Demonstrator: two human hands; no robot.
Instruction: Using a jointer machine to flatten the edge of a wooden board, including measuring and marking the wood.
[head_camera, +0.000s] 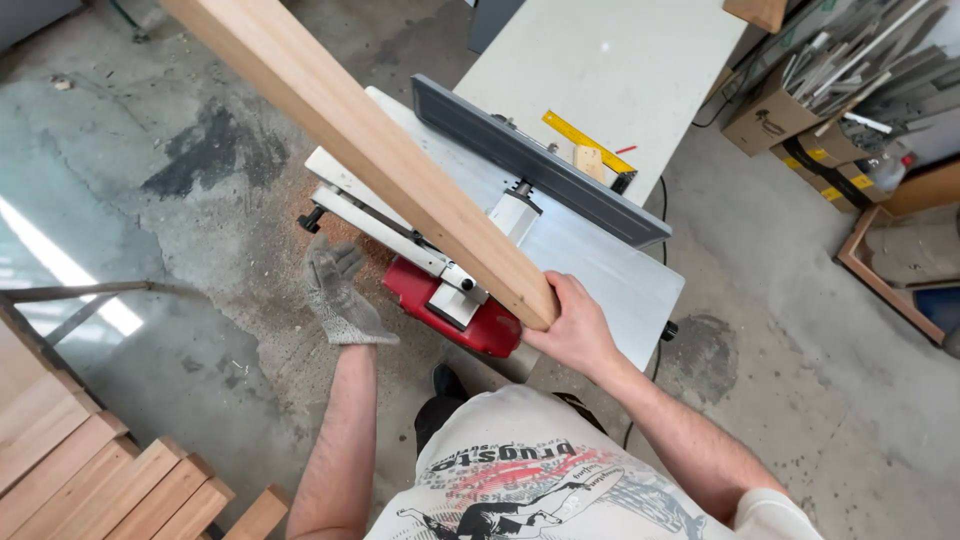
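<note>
A long light wooden plank (370, 150) runs from the upper left down to the middle, lifted above a red and grey jointer machine (500, 230). My right hand (575, 325) is bare and grips the plank's near end. My left hand (340, 290) wears a grey knit work glove and hangs free to the left of the machine, fingers loosely apart, holding nothing. The machine has a grey fence (530, 160) and a flat metal table (610, 275).
A white workbench (620, 60) behind the machine carries a yellow ruler (585, 140) and a small wood block (588, 160). Stacked planks (90, 470) lie at the lower left. Cardboard boxes of metal strips (820, 100) stand at the right. Sawdust covers the concrete floor.
</note>
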